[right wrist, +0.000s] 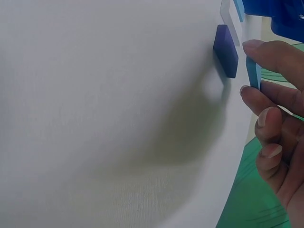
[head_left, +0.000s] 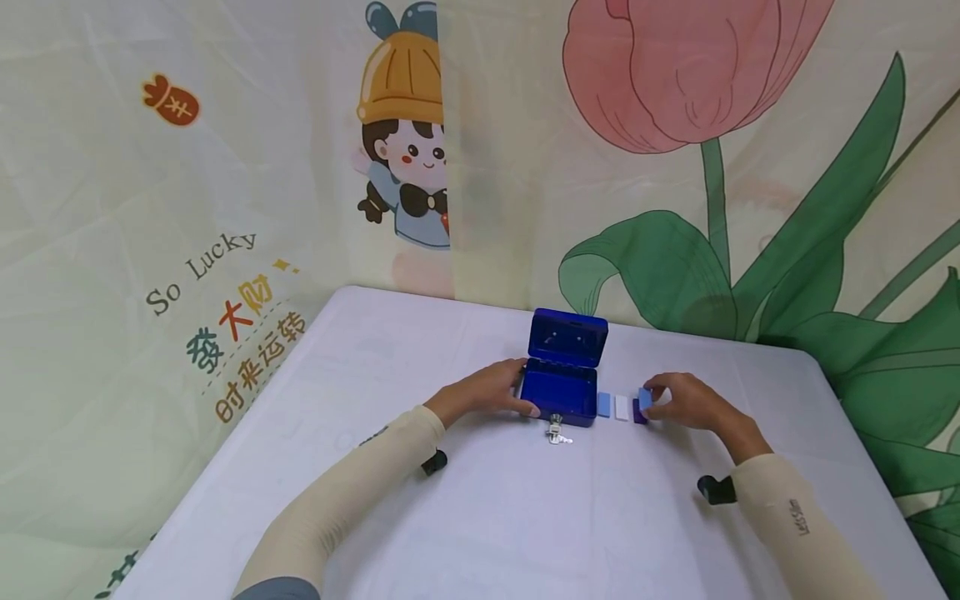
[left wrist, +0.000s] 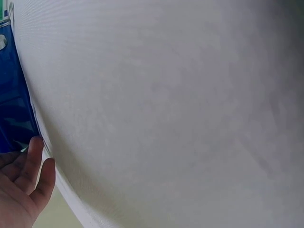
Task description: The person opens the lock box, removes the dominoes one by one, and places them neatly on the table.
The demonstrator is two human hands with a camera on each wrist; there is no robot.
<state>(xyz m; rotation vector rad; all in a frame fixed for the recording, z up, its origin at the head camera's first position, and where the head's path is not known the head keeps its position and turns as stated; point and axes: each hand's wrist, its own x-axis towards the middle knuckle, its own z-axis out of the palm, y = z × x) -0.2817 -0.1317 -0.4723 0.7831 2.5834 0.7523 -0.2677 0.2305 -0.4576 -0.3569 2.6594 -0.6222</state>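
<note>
A small dark blue metal box (head_left: 559, 393) stands on the table with its lid (head_left: 567, 337) raised. My left hand (head_left: 495, 387) rests against the box's left side, thumb near the front corner and fingers loosely extended; in the left wrist view the fingers (left wrist: 36, 154) reach the box's edge. My right hand (head_left: 688, 400) pinches a light blue block (right wrist: 254, 72), thin and flat, between thumb and fingertip. It is held just above and beside a dark purple block (right wrist: 226, 51). Left of that, a white block (head_left: 621, 407) and another light blue block (head_left: 603, 405) lie in a row towards the box.
Keys (head_left: 557, 432) hang at the front of the box, by its lock. A white cloth covers the table (head_left: 480, 517). Behind the table hangs a printed curtain (head_left: 510, 167) with a tulip and a cartoon figure.
</note>
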